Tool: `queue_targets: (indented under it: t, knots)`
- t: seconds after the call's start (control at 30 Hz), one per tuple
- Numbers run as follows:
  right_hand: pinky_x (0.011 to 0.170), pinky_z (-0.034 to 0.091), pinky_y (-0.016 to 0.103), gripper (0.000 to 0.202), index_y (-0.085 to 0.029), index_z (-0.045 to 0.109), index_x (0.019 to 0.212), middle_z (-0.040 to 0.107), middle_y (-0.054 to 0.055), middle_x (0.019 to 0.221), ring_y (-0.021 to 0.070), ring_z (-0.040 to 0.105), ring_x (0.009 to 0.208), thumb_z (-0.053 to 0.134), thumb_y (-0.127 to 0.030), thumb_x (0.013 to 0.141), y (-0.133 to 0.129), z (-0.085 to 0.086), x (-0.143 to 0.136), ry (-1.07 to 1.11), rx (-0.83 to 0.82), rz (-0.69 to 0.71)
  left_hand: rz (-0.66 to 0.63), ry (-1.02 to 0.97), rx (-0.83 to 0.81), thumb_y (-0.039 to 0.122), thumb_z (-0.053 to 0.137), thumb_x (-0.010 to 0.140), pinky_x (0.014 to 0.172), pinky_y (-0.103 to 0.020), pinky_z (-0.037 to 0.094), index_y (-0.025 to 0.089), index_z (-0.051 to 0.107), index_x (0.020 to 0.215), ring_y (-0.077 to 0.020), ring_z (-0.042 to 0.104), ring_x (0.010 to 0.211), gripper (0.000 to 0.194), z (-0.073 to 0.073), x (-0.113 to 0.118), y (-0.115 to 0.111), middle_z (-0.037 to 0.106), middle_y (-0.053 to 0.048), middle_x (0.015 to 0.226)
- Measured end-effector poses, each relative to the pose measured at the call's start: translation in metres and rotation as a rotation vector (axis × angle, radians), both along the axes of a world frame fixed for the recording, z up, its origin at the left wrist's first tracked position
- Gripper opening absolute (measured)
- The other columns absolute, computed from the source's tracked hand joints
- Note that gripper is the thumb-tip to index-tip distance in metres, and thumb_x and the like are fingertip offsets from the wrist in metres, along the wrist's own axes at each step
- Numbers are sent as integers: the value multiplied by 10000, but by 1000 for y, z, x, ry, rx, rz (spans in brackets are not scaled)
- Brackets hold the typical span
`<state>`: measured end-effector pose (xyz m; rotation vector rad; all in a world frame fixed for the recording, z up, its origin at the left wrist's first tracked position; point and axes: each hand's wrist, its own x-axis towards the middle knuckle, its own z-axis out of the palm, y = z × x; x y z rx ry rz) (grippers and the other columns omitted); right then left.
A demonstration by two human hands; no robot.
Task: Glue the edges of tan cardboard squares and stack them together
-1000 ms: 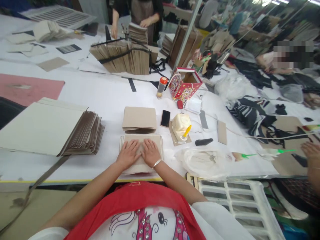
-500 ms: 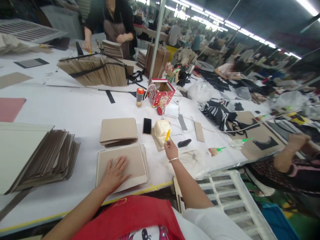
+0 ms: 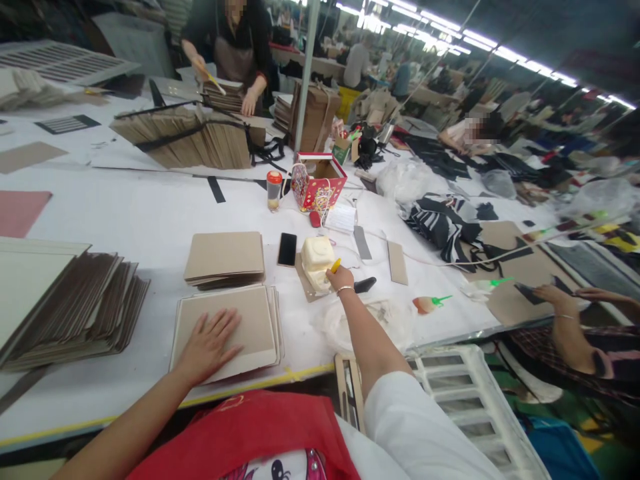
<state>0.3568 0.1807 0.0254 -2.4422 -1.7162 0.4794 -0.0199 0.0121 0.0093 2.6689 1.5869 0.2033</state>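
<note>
My left hand [image 3: 213,345] lies flat, fingers spread, on the top sheet of a stack of beige cardboard sheets [image 3: 253,310] near the table edge. Farther right, my right hand [image 3: 341,277] is closed on a yellow-handled tool [image 3: 335,265]; the tool's working end is hidden. It is held against the near right side of a cream-coloured, lumpy block or tub [image 3: 319,252], whose kind I cannot make out. Beneath that lies a small cardboard piece [image 3: 303,275]. Behind my left hand sits a second, smaller stack of cardboard sheets [image 3: 225,255].
A phone [image 3: 287,249], a jar with an orange lid [image 3: 273,192] and a red patterned box [image 3: 320,183] stand beyond. Taller board stacks [image 3: 107,313] fill the left. A co-worker [image 3: 235,57] works across the table; another person's hands [image 3: 555,297] handle black pieces at right.
My right hand has moved in closer to the cream block, the yellow handle now tilted lower. My left hand stays on the stack. The co-worker opposite has raised a brush-like tool.
</note>
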Motion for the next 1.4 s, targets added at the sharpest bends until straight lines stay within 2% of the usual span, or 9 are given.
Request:
queue_targets:
  t: [0.23, 0.5, 0.73, 0.83, 1.0, 1.1, 1.23, 1.33, 1.4]
  knots:
    - [576, 412, 225, 355, -116, 661, 747, 636, 106, 594, 156, 600, 590, 396, -333, 842, -26, 0, 24, 38, 46, -42, -2, 20, 1, 563, 366, 808, 1070, -468, 54, 217, 331, 1343, -238, 217, 1313, 638, 2, 1, -1, 296, -56, 1412]
    - [604, 409, 234, 315, -154, 671, 804, 640, 86, 656, 166, 598, 654, 425, -348, 831, -36, 8, 35, 36, 131, 22, 21, 12, -42, 577, 363, 802, 1070, -459, 54, 242, 321, 1345, -226, 231, 1309, 639, 3, 2, -1, 310, -57, 1407]
    - [629, 410, 237, 268, -234, 626, 1031, 624, 77, 911, 161, 589, 747, 467, -295, 823, -61, -15, 15, -111, 160, 616, 20, 0, -65, 585, 323, 816, 1070, -458, 1, 249, 274, 1363, -224, 208, 1316, 644, 3, -2, -1, 282, -46, 1422]
    - [601, 415, 239, 297, -237, 605, 1080, 611, 84, 948, 162, 596, 736, 474, -299, 820, -71, -25, 11, -166, 136, 638, 28, -15, -107, 599, 305, 815, 1070, -454, -18, 258, 270, 1363, -220, 196, 1318, 647, 8, -4, 1, 272, -37, 1428]
    - [700, 462, 262, 279, -229, 651, 947, 646, 47, 912, 169, 617, 780, 508, -390, 770, -77, -7, 3, 66, 237, 415, 45, -79, -160, 606, 321, 806, 1065, -465, -42, 258, 288, 1353, -227, 174, 1323, 650, 12, -9, 2, 260, -38, 1434]
    - [705, 493, 260, 309, -219, 643, 920, 668, 28, 845, 145, 637, 685, 535, -429, 721, -73, 6, -14, 379, 267, 0, 35, -134, -192, 588, 355, 801, 1067, -469, -35, 258, 284, 1352, -225, 160, 1327, 646, 13, -13, 2, 249, -37, 1439]
    - [561, 527, 248, 328, -163, 605, 883, 651, 46, 662, 152, 638, 577, 538, -420, 690, -69, 4, -32, 656, 246, -464, 14, -201, -269, 529, 451, 776, 1072, -481, 8, 249, 298, 1340, -223, 173, 1325, 648, 18, -21, 6, 258, -43, 1435]
    - [513, 527, 241, 224, -159, 565, 737, 626, 50, 597, 152, 630, 536, 556, -370, 660, -75, 1, -28, 662, 272, -603, 8, -265, -324, 479, 504, 758, 1078, -470, 81, 223, 348, 1311, -218, 239, 1304, 629, 25, -30, 9, 297, -70, 1416]
    - [458, 513, 233, 186, -174, 523, 639, 587, 34, 526, 141, 600, 463, 540, -358, 666, -82, 4, -23, 619, 312, -552, 14, -337, -326, 429, 503, 773, 1076, -440, 152, 206, 406, 1269, -201, 309, 1271, 552, 31, -37, 12, 360, -81, 1382]
